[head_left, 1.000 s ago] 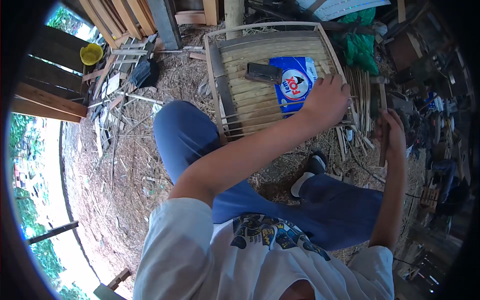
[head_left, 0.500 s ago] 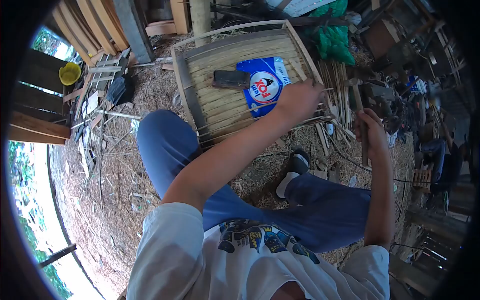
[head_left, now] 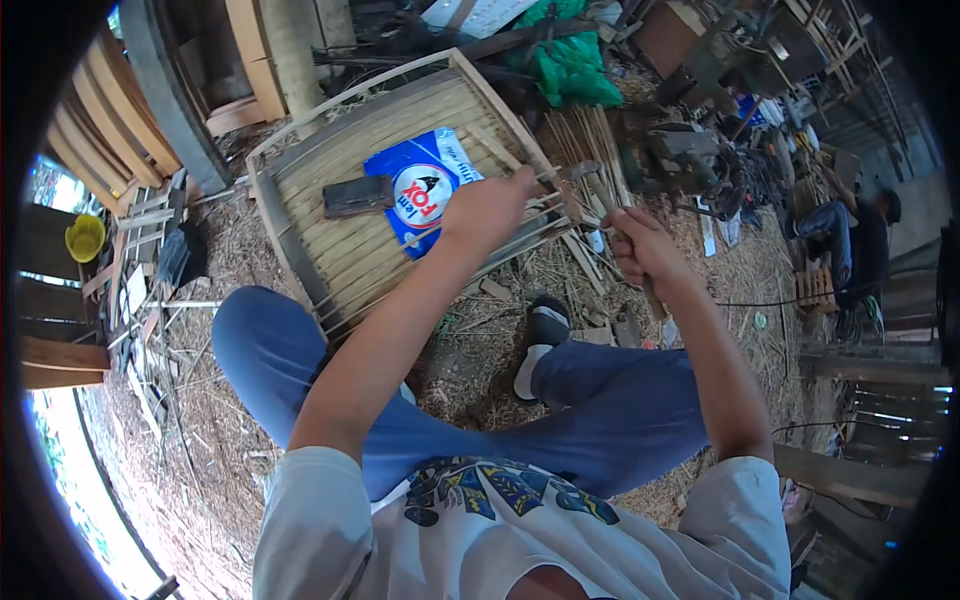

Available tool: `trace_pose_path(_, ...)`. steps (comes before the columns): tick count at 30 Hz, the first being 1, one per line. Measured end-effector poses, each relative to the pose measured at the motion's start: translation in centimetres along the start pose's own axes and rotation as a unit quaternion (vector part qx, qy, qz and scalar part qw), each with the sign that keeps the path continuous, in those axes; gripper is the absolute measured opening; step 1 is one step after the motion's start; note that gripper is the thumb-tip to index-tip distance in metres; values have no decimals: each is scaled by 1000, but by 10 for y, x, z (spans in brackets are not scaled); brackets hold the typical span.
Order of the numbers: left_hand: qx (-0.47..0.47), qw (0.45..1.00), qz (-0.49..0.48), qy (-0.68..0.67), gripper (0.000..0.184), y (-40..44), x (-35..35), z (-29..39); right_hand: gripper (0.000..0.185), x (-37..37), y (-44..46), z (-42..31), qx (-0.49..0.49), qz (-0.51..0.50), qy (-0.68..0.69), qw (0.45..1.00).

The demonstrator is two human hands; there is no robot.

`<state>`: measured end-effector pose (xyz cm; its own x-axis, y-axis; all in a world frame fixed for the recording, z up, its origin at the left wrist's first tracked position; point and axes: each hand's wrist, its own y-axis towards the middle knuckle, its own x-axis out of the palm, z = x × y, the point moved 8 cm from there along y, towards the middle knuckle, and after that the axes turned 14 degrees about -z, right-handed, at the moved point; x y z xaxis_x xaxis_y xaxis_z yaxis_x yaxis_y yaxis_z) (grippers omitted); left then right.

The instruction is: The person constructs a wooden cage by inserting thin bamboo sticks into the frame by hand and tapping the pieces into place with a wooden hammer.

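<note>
Gripping a hammer (head_left: 604, 193) by its handle, the right hand (head_left: 648, 250) has its fingers closed around the wood, and the handle's lower end juts out below the palm. The hammer's head (head_left: 577, 170) is just beside the right rail (head_left: 510, 122) of a wooden frame, near that rail's lower end; whether the two touch, I cannot tell. The left hand (head_left: 492, 212) reaches across to the same rail with its fingers bent together, but the back of the hand hides what, if anything, is pinched between them. Filling the frame, which lies tilted in front of the person's left knee (head_left: 265, 335), are pale slats (head_left: 350, 250) set side by side. A blue FOX bag (head_left: 410, 180) lies flat on these slats, its lower right part behind the left hand and wrist, and a dark block (head_left: 357, 197) rests at its left edge, partly over it. Beyond the right rail is a bundle of thin sticks (head_left: 590, 140), with crumpled green plastic (head_left: 575, 75) farther up. Shavings and straw cover the ground (head_left: 240, 420), where a dark shoe (head_left: 548, 325) stands below the frame. A yellow container (head_left: 86, 238) sits well apart at the far left, and another person's jeans (head_left: 832, 235) show at the far right.
</note>
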<state>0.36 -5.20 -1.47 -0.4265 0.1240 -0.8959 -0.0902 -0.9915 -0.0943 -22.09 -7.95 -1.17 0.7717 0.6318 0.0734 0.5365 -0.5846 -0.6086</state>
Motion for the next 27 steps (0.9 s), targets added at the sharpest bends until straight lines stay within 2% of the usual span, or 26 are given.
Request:
trace_pose_path(4, -11, 1000, 7, -5, 18, 2, 5, -3, 25, -3, 6, 0, -57, 52, 4, 997)
trace_pose_path(5, -7, 1000, 12, -2, 18, 2, 6, -3, 24, 1, 7, -1, -52, 21, -2, 998)
trace_pose_path(8, -2, 1000, 26, 3, 20, 2, 4, -2, 24, -9, 13, 4, -57, 40, 38, 997)
trace_pose_path(11, -5, 1000, 25, 0, 20, 0, 4, -1, 25, -21, 17, 7, -91, 92, 32, 991)
trace_pose_path(14, 4, 999, 39, -2, 19, 2, 8, -3, 24, -1, 21, 13, -51, 20, -23, 998)
trace_pose_path(18, 4, 999, 42, -2, 19, -1, 6, -4, 23, -19, 25, 8, -117, 91, 63, 987)
trace_pose_path(21, 5, 999, 32, -4, 18, -1, 6, -3, 22, -1, 27, 19, -55, 30, -35, 997)
trace_pose_path(24, 4, 999, 35, 1, 17, 1, 5, -5, 20, -12, 24, 16, -66, 75, 62, 993)
trace_pose_path(25, 3, 999, 37, 1, 17, -1, 6, -5, 18, -21, 28, 12, -113, 86, 89, 986)
trace_pose_path(27, 6, 999, 36, 0, 17, -3, 8, -5, 18, -15, 25, 18, -90, 86, 48, 991)
